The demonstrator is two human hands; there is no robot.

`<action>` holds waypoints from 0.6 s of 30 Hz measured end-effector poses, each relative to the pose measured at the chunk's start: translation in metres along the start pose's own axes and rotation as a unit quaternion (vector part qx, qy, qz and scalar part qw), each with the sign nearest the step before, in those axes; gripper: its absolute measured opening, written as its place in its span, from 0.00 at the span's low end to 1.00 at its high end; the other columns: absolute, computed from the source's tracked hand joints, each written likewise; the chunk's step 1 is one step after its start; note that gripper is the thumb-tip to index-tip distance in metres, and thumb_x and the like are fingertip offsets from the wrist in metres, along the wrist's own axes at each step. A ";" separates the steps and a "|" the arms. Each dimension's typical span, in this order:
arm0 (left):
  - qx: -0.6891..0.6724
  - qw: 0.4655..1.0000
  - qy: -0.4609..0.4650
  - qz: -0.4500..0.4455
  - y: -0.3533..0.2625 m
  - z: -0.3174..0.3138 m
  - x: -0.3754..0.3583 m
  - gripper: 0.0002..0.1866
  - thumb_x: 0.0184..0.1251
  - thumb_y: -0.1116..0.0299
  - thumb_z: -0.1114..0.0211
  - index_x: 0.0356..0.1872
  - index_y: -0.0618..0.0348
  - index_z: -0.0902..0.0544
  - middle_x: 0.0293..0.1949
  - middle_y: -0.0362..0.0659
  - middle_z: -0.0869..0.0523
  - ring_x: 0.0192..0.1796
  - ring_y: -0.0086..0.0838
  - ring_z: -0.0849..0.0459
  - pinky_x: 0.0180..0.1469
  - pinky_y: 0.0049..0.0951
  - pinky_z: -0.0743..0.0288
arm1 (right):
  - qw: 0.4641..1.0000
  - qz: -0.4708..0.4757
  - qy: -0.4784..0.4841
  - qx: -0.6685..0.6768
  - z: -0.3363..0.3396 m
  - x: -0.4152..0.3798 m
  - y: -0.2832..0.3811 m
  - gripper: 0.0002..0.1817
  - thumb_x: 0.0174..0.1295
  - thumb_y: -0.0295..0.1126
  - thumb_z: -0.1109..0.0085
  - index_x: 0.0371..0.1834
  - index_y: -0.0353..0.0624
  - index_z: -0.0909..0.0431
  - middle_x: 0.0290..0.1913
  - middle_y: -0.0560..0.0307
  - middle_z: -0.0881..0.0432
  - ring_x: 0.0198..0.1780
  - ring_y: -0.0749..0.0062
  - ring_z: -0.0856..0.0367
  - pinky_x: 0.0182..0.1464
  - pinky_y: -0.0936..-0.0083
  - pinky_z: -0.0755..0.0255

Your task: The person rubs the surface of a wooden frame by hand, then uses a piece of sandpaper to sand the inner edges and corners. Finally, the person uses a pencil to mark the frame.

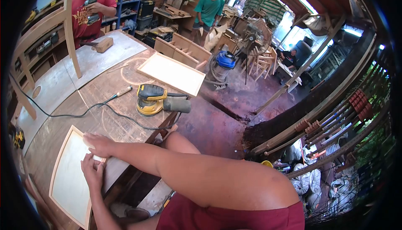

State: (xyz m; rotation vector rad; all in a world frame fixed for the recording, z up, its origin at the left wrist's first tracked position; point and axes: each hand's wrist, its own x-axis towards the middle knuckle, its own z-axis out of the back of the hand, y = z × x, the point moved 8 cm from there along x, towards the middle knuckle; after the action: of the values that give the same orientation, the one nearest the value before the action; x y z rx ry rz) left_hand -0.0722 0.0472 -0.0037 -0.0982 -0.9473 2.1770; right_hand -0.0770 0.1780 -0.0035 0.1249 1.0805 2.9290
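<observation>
A shallow wooden frame with a pale flat panel (69, 179) lies at the near left of the workbench. My left hand (93, 169) is closed on its right edge, fingers bent over the rim. Just above, my right hand (99, 144) presses on the frame's upper right corner with its fingers together. What lies under those fingers is hidden; a small whitish piece (99, 158) shows between my two hands. Farther along the bench rests a yellow and black sander (150, 99) with a grey dust bag.
A second framed panel (172, 73) lies behind the sander. A black cord (79, 115) crosses the workbench (113, 125). A wooden mallet (103, 45) and an upright chair frame (69, 33) are at the far left. One person (92, 16) holds a drill; another (208, 10) stands farther back. A blue-topped vacuum (224, 62) stands on the floor.
</observation>
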 end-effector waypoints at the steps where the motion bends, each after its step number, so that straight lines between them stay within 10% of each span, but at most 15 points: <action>1: 0.002 1.000 0.001 0.003 0.002 0.000 0.000 0.07 0.53 0.74 0.27 0.31 0.61 0.17 0.64 0.53 0.21 0.72 0.51 0.30 0.79 0.54 0.53 | 1.000 0.002 -0.004 0.001 -0.001 0.001 0.001 0.37 0.71 0.42 0.50 0.79 0.37 0.47 0.81 0.38 0.48 0.82 0.51 0.51 0.82 0.59 0.56; 18: 0.006 1.000 0.028 0.010 -0.004 -0.001 0.000 0.14 0.50 0.69 0.22 0.41 0.53 0.08 0.65 0.52 0.21 0.74 0.44 0.31 0.80 0.51 0.55 | 1.000 0.021 -0.019 0.002 -0.001 0.001 0.000 0.36 0.72 0.41 0.50 0.78 0.35 0.46 0.80 0.37 0.46 0.81 0.50 0.49 0.81 0.57 0.54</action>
State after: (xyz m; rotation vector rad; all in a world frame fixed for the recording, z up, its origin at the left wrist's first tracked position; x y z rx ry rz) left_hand -0.0697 0.0494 -0.0015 -0.1630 -0.9045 2.1871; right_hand -0.0778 0.1779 -0.0042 0.2042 1.0921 2.9489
